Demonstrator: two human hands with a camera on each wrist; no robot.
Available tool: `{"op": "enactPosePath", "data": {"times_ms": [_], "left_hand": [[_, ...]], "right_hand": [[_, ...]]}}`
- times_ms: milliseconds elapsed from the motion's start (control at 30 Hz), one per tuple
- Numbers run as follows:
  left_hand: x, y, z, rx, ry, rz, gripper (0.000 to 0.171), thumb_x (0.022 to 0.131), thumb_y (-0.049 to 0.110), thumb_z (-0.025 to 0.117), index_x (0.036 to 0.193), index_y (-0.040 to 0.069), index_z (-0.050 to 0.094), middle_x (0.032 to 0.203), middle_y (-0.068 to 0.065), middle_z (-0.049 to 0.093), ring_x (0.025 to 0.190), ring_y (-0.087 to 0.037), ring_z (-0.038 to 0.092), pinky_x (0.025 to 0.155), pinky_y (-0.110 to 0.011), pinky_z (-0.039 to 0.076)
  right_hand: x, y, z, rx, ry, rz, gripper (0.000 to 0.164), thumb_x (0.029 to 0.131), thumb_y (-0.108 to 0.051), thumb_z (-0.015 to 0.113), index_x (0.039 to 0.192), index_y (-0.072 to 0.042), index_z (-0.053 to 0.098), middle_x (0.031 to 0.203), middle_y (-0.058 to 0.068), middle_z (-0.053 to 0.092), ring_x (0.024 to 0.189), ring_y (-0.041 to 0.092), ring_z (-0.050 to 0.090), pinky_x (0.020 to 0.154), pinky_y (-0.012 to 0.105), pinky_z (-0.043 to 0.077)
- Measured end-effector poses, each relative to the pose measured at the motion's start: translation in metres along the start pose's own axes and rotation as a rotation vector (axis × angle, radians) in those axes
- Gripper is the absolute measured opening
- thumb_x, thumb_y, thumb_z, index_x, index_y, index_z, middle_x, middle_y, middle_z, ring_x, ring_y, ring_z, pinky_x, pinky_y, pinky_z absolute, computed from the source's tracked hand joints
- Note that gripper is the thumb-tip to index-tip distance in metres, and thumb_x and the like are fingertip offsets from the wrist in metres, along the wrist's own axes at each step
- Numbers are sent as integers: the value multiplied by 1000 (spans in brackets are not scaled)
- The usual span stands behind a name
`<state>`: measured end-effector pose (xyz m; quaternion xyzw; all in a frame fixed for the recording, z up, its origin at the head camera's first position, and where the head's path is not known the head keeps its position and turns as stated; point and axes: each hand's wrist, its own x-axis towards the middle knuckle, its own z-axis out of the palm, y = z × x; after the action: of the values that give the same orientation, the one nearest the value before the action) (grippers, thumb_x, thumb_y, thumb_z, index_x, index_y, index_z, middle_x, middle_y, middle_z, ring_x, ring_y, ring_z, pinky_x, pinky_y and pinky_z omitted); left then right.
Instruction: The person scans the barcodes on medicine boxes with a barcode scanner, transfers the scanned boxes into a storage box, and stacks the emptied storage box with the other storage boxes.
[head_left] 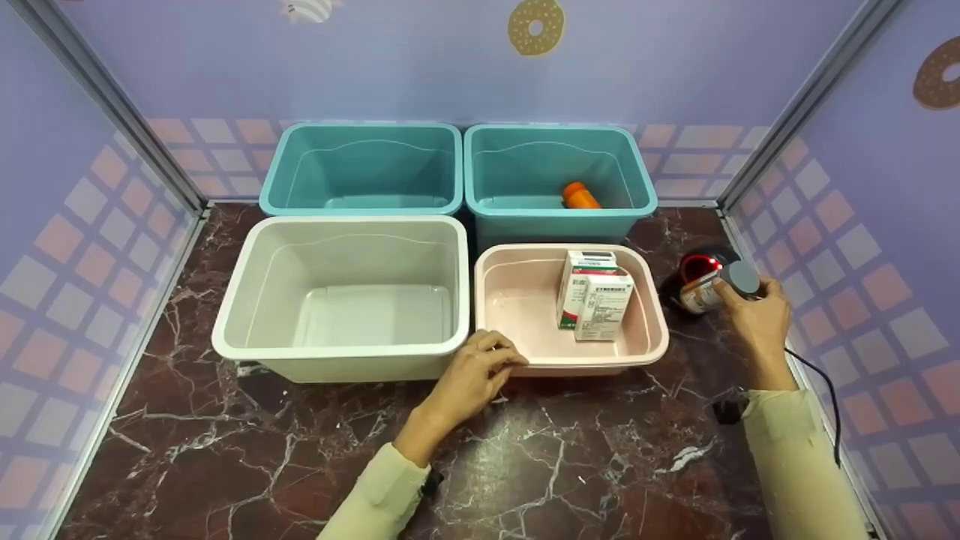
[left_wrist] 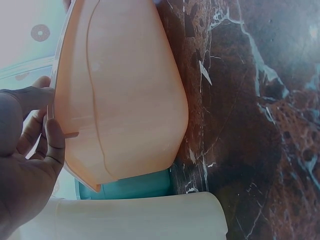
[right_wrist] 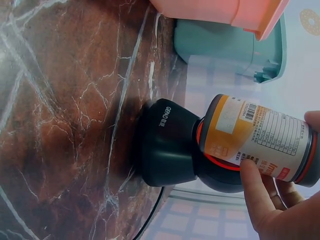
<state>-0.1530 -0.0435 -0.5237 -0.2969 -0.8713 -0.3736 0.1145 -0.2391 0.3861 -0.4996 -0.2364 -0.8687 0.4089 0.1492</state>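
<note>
My right hand (head_left: 759, 315) grips a supplement bottle (right_wrist: 260, 137) by its grey-capped end. The bottle is tilted, its orange and white label with a barcode facing the black scanner (right_wrist: 170, 142). A red ring of light glows on the scanner, partly behind the bottle. My left hand (head_left: 474, 367) pinches the near left rim of the pink bin (head_left: 517, 300), thumb and fingers on either side of the edge in the left wrist view. Inside that bin two medicine boxes (head_left: 604, 307) stand upright against each other.
Left of the pink bin is a larger white bin (head_left: 337, 349). Behind them stand two teal bins (head_left: 360, 169), and the right one holds an orange bottle (head_left: 580, 196). A black cable (head_left: 831, 390) runs from the scanner along the right wall. All rest on a dark marbled table (head_left: 225, 450).
</note>
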Motion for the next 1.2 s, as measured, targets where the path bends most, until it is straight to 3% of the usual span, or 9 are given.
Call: {"op": "enactPosePath", "data": {"times_ms": [267, 533, 733, 1033, 1200], "left_hand": [[0, 1, -1, 4, -8, -12, 17, 88, 6, 71, 100, 18, 77, 102, 4, 66, 103, -17, 57, 94, -29, 51], [0, 0, 0, 9, 14, 21, 17, 88, 6, 72, 99, 17, 77, 100, 3, 66, 100, -18, 57, 90, -30, 51], [0, 0, 0, 11, 17, 21, 17, 88, 6, 72, 99, 17, 77, 100, 3, 66, 101, -18, 58, 91, -30, 51], [0, 0, 0, 10, -5, 4, 17, 88, 7, 71, 100, 18, 77, 101, 3, 66, 103, -18, 58, 94, -30, 50], [1, 0, -1, 9, -8, 5, 16, 89, 7, 71, 99, 18, 77, 101, 3, 66, 101, -18, 58, 93, -29, 50]], "right_hand": [[-2, 3, 1, 6, 12, -8, 70, 85, -42, 72, 136, 2, 52, 135, 21, 58, 126, 33, 53, 108, 43, 39], [-4, 6, 2, 52, 43, -30, 63, 84, -38, 73, 133, -1, 56, 126, 12, 60, 112, 19, 54, 90, 19, 38], [-5, 7, 4, 53, 23, -37, 63, 86, -37, 73, 133, -1, 55, 129, 17, 61, 114, 21, 53, 93, 23, 39], [-6, 6, 3, 55, 1, -37, 58, 87, -35, 71, 133, -3, 55, 128, 16, 62, 107, 15, 53, 88, 18, 38], [-7, 6, 3, 53, 0, -39, 59, 87, -34, 70, 134, -2, 55, 128, 17, 63, 109, 19, 54, 88, 18, 38]]}}
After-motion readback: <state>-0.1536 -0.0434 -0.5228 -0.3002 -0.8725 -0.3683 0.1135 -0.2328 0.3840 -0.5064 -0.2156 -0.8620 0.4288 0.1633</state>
